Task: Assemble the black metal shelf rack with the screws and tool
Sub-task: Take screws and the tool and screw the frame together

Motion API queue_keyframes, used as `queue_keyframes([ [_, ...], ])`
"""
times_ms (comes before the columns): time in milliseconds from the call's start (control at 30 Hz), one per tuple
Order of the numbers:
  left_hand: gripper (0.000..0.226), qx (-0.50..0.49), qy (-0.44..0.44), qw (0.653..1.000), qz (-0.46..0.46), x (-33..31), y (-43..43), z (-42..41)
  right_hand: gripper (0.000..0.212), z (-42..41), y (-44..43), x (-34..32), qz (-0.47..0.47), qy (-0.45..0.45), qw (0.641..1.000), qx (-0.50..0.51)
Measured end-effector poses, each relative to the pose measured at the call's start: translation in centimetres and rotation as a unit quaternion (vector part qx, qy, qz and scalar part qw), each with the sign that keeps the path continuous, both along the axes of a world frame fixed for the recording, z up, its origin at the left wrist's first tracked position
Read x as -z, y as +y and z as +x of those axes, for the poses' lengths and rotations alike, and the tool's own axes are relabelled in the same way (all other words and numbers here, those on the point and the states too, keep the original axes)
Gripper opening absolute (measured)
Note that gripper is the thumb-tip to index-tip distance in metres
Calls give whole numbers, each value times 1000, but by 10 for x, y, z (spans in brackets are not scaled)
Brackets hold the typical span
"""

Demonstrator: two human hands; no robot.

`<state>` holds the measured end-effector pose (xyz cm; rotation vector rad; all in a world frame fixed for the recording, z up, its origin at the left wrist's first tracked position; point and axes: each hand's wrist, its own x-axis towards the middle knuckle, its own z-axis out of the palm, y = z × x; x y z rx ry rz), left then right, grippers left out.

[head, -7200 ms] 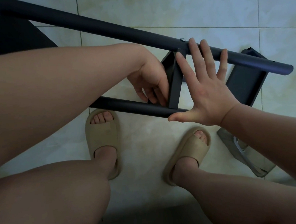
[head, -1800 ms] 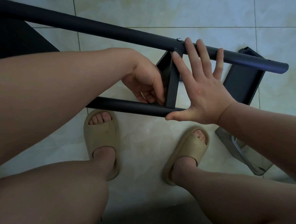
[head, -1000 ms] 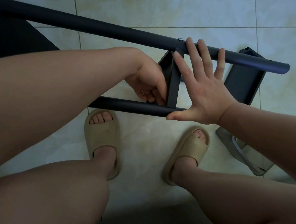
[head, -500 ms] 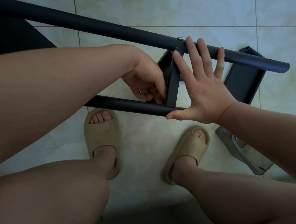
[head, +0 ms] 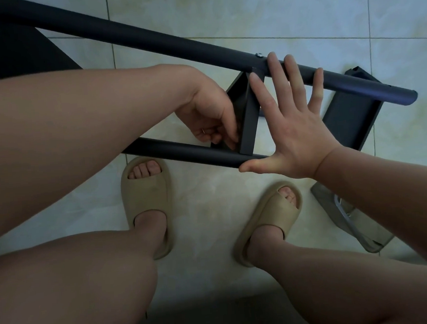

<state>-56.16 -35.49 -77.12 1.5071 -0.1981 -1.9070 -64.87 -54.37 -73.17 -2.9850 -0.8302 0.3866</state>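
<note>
Head view, looking down.

Right hand: fingers straight and spread wide, nothing gripped. The palm side is laid flat against the rack. The fingertips reach the upper tube, the index lies along the crosspiece, and the thumb is pressed on the end of the lower tube.

Left hand: fingers curled tight, tips set against the inner face of the crosspiece, just above its joint with the lower tube. A small silvery glint is noted among them. What it is, and whether it is pinched, cannot be told.

Materials: the rack is matt black metal. Both tubes are round and smooth, and the crosspiece is a flat-sided bar. A small bright screw head is seen on the upper tube where the crosspiece meets it. A flat black panel with a raised rim hangs below the upper tube, right of the hand.

Orientation: the rack is held above the floor, before the knees. Its long axis runs from upper left down to the right, with the free tube end at right. The lower tube lies nearly parallel.

The floor is glossy pale tile with grout lines. Tan foam slippers are worn. A clear plastic packet lies at right.
</note>
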Motion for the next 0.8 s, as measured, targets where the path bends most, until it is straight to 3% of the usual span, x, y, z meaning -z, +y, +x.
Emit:
queue_keyframes([
  [133, 24, 19, 20, 1000, -1, -4, -2, -3, 131, 0, -1, 0, -1, -1, 1000, -1],
  [267, 9, 10, 22, 1000, -3, -1, -6, -4, 131, 0, 0, 0, -3, 0, 1000, 0],
  [400, 23, -9, 34, 999, -8, 2, -6, -4, 131, 0, -1, 0, -4, 2, 1000, 0],
  [633, 13, -19, 8, 1000, 3, -4, -2, -9, 130, 0, -1, 1, 0, 1, 1000, -7],
  [733, 17, -58, -38, 997, 39, -9, 2, -12, 129, 0, -3, 0, 7, -3, 1000, -6],
  [800, 20, -69, -127, 985, 91, -14, 7, -14, 130, 2, -3, -2, 9, 3, 1000, -1],
])
